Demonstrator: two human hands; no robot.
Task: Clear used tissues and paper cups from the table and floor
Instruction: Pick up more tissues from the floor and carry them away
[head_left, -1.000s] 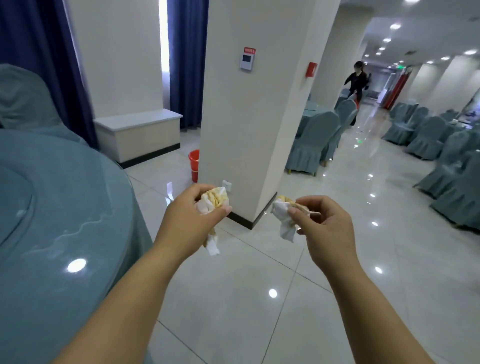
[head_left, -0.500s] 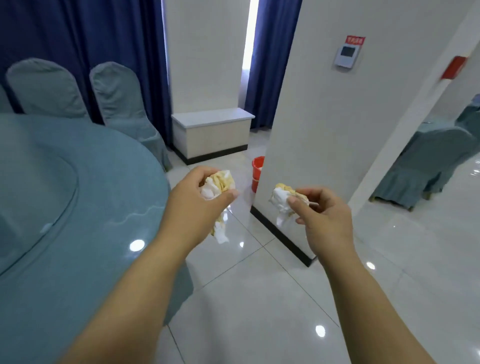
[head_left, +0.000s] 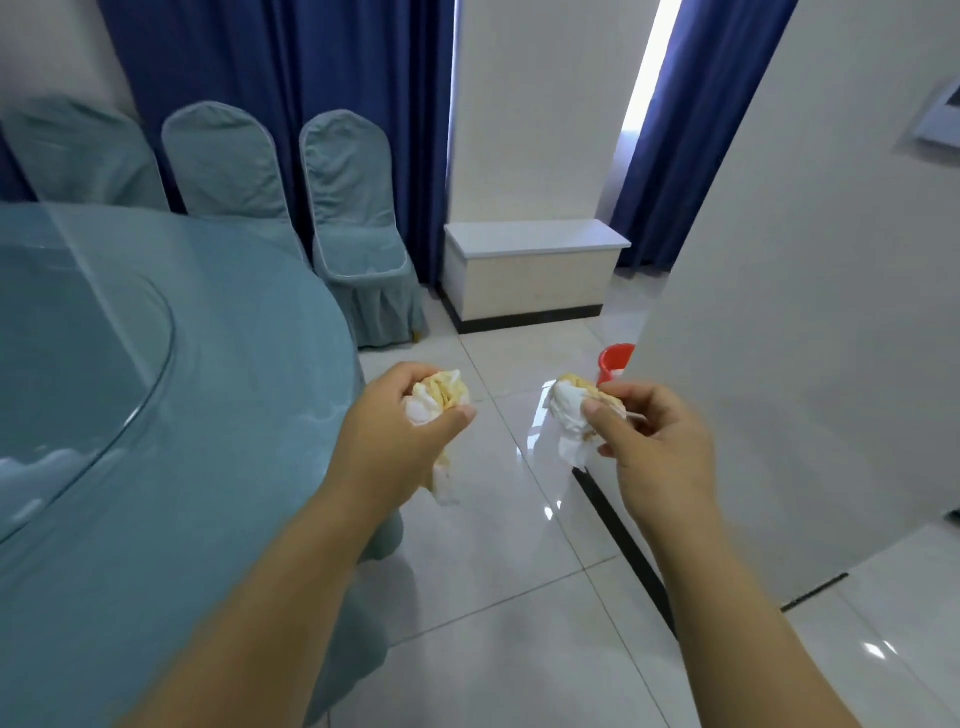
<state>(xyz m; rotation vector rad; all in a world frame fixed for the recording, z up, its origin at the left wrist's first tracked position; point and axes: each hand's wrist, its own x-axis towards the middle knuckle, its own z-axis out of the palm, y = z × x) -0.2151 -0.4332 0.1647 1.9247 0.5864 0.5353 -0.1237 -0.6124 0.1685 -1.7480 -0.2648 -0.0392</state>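
Grip closed on both sides. The left hand (head_left: 395, 431) was curled round a crumpled tissue wad (head_left: 441, 397), thumb pressed beneath it, with a tail of paper hanging below the fist. The right hand (head_left: 660, 447) pinched a second wad (head_left: 569, 410) between thumb and fingers, and a thin pale stick (head_left: 636, 415) poked out to the right. Both wads were in the air over the floor (head_left: 493, 582), just right of the worktop (head_left: 249, 441) edge.

Change over the last second: the view swung left. The long hall dropped out; blue curtains, covered chairs (head_left: 353, 218) and more worktop came in. Hands and wads kept their pose. The red bucket (head_left: 615, 361) sat farther ahead, half hidden by the white pillar (head_left: 805, 312). Judged: carry phase, with the bucket the probable drop point. No cups seen.

Materials:
- Tissue: soft, creased, white with yellow-orange stains; probably tears easily.
- Worktop: round, teal cloth, with a glossy glass turntable (head_left: 78, 338).
- Floor: polished, reflective tile.
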